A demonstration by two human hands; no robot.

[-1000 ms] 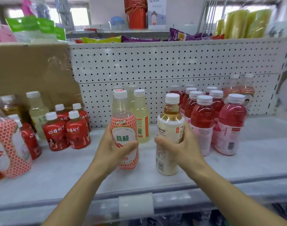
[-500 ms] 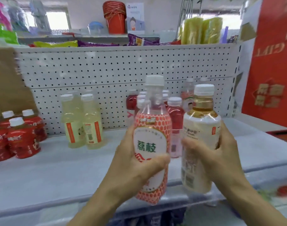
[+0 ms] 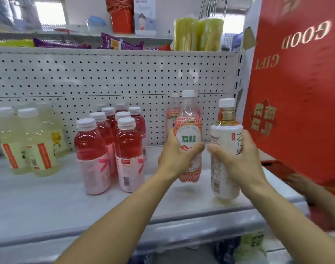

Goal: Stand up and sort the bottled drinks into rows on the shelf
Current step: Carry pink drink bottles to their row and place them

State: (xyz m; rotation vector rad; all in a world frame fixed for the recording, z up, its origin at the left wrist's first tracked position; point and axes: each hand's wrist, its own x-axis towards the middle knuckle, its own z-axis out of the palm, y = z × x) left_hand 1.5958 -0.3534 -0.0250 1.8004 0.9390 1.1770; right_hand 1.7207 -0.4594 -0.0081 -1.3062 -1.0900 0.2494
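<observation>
My left hand (image 3: 177,152) grips a clear lychee bottle (image 3: 189,130) with a red-patterned label, held upright just above the white shelf (image 3: 48,206) at its right part. My right hand (image 3: 237,155) grips a tea bottle (image 3: 223,141) with a cream label and amber neck, upright beside it, its base at or just above the shelf. A matching lychee bottle (image 3: 173,113) stands behind, against the pegboard. Several pink drink bottles (image 3: 109,145) stand in rows at the middle. Pale yellow bottles (image 3: 29,141) stand to the left.
A large red gift box (image 3: 296,92) rises at the shelf's right end, close to my right hand. The pegboard back wall (image 3: 105,77) closes the rear. Above it lie snack packs (image 3: 121,43) and a red bucket (image 3: 121,15). Another person's hand (image 3: 300,182) shows at the lower right.
Both hands carried their bottles to the right along the shelf, past the pink bottles, and lowered them toward the right end. The view has swung right and the red box now fills that side.
</observation>
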